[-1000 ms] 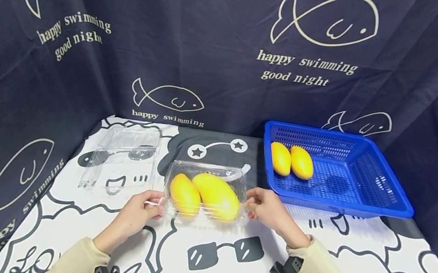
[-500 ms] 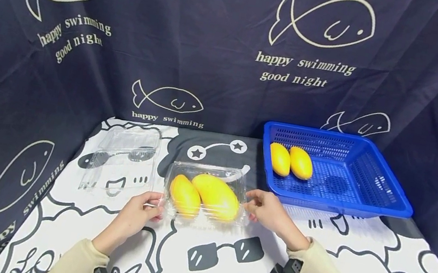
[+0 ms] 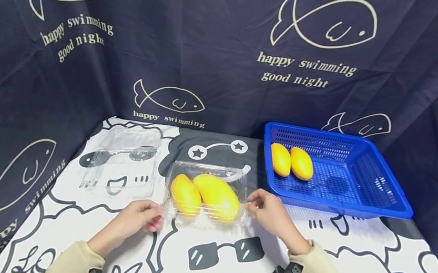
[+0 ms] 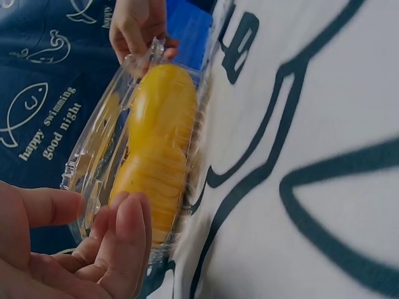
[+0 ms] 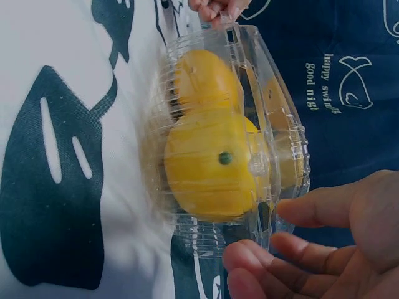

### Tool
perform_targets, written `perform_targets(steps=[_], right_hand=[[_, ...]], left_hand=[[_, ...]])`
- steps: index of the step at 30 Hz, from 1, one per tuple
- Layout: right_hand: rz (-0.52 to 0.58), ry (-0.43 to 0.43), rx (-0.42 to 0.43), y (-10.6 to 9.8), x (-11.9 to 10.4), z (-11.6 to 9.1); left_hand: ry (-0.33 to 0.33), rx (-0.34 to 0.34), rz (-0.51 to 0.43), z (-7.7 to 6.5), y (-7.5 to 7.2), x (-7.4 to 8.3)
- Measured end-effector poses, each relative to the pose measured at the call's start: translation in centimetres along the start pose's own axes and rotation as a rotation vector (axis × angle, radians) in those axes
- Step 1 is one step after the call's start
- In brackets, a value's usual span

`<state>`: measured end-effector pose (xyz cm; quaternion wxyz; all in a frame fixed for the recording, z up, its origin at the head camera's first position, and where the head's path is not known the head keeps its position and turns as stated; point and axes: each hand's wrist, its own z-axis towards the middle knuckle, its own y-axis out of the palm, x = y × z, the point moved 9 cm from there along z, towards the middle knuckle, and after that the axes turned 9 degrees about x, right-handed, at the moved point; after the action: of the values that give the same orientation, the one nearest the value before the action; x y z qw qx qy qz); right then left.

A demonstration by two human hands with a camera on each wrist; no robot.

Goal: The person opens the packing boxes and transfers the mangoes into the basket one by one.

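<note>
A clear plastic clamshell box [image 3: 196,167] sits closed at the middle of the table with two yellow mangoes [image 3: 215,197] inside. My right hand [image 3: 271,215] is at its right end; in the right wrist view, thumb and fingers [image 5: 246,265] pinch the box's rim at the corner. At the front left corner is my left hand [image 3: 135,221], its fingers loosely bent. Seen from the left wrist, its thumb and fingertips [image 4: 129,215] stand apart beside the plastic, holding nothing.
Another clear plastic box [image 3: 129,138], standing with its lid up, is at the back left. A blue perforated basket [image 3: 368,181] at the back right holds two more mangoes [image 3: 301,163]. Dark fish-print curtains [image 3: 233,52] wall in the table's back and sides.
My left hand has let go of the box's left corner and drawn slightly toward the front. The right hand and the box have stayed in place.
</note>
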<state>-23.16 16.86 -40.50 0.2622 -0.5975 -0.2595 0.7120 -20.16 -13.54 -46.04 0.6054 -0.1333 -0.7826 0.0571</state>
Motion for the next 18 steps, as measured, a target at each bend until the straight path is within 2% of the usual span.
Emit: perform_targets(steps=[6,8,14,18], right_hand=[[-0.070,-0.108,0.029,-0.2,-0.7,-0.4],[-0.081,-0.145,0.037,-0.3,-1.1,-0.5],[-0.142,-0.303,0.087,-0.6,-2.5,-1.1],[-0.168,-0.390,0.093,-0.7,-3.3,-1.6]], left_hand=[[-0.116,-0.155,-0.194,-0.4,1.4,-1.3],[-0.156,-0.185,-0.264,-0.7,2.0,-1.6],[-0.268,-0.187,-0.472,-1.7,3.9,-1.6],[-0.305,-0.187,-0.564,-2.3,5.4,-1.2]])
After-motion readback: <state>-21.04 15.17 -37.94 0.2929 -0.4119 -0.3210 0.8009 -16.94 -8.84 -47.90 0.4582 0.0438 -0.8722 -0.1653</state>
